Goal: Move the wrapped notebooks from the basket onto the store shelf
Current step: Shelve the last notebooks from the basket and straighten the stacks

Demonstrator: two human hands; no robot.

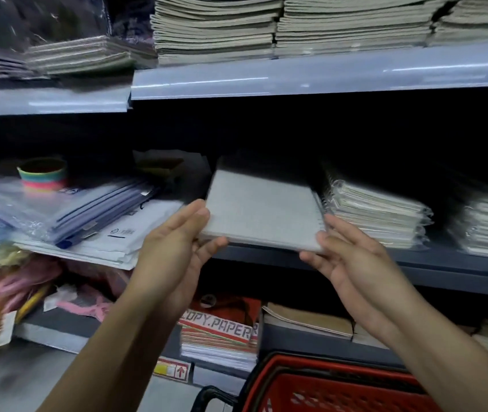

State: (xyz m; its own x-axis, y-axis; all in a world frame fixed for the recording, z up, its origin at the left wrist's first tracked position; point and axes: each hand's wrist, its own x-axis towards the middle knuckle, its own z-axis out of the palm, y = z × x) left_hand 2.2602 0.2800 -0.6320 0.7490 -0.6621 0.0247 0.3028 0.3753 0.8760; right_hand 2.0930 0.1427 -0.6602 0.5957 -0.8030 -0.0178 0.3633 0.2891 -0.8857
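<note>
Wrapped notebooks, a small grey stack, lie half on the middle shelf, with the near edge over the shelf's front lip. The left hand holds the stack at its left near corner: the thumb lies on top and the fingers curl under the edge. The right hand is at the right near corner, with the fingers almost straight and touching the side and the underside of the stack, so it supports more than it clasps. Just beside the stack on the right stand other wrapped spiral notebooks in a pile. The red basket is low in the view, under the right forearm. A pack marked COPY PAPER lies on the shelf below.
</note>
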